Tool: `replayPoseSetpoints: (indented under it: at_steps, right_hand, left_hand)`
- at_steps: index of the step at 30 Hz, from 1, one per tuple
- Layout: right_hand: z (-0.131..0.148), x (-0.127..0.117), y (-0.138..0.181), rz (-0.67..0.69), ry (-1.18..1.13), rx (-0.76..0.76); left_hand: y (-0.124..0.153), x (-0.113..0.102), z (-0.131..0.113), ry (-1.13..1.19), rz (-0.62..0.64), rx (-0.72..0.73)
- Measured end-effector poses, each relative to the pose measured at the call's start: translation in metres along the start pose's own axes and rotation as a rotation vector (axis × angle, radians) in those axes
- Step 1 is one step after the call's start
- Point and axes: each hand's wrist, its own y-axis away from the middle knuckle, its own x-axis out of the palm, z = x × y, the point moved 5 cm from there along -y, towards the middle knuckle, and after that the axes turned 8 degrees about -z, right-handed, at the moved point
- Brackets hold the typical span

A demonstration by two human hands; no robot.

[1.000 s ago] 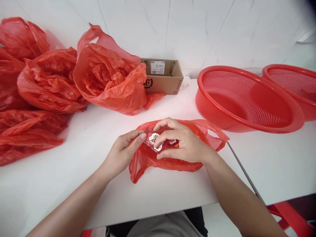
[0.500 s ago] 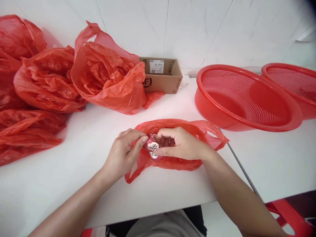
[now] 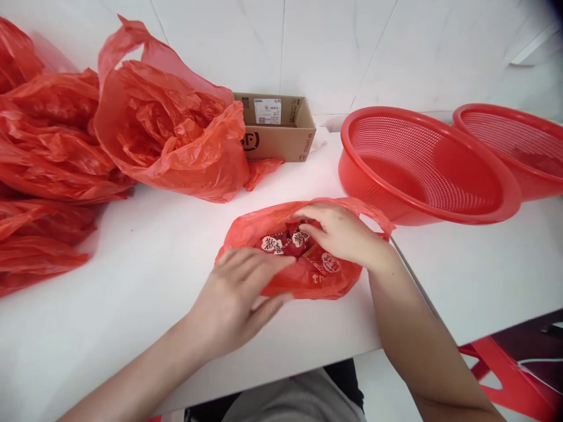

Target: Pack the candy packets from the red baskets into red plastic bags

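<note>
A red plastic bag (image 3: 246, 225) lies mouth up on the table in front of me. Inside it are several small red printed packets (image 3: 272, 244) with pale labels and dark characters. My left hand (image 3: 241, 293) hovers over the near left rim, its fingers stretched and the thumb apart, holding nothing. My right hand (image 3: 336, 228) reaches into the bag from the right, fingers and thumb spread beside a packet (image 3: 301, 239) at the back. I see nothing gripped in it. The lower part of the bag's contents is hidden.
Filled red plastic bags (image 3: 171, 135) crowd the left side. An open cardboard box (image 3: 285, 143) stands against the tiled wall. Two red perforated baskets (image 3: 417, 170) (image 3: 519, 140) sit at the right. A seam crosses the white table (image 3: 176, 281), and a red stool (image 3: 510, 375) stands below it.
The packet that both hands held is let go. My left hand has drawn back toward me and opened; my right hand has moved to the back of the bag. The view has shifted slightly right.
</note>
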Motion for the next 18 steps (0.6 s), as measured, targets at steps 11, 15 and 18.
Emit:
replayPoseSetpoints:
  at_steps: [11,15,18]
  right_hand:
    - [0.005,0.001,0.034,0.14,0.219,0.106]
    - [-0.008,0.004,0.038,0.098,0.216,0.165]
    - [-0.015,0.002,0.037,0.132,0.055,0.237]
  left_hand:
    - [0.016,0.033,-0.011,-0.093,0.376,0.098]
    - [0.018,0.033,-0.01,-0.108,0.392,0.107]
    - [0.017,0.032,-0.01,-0.124,0.368,0.113]
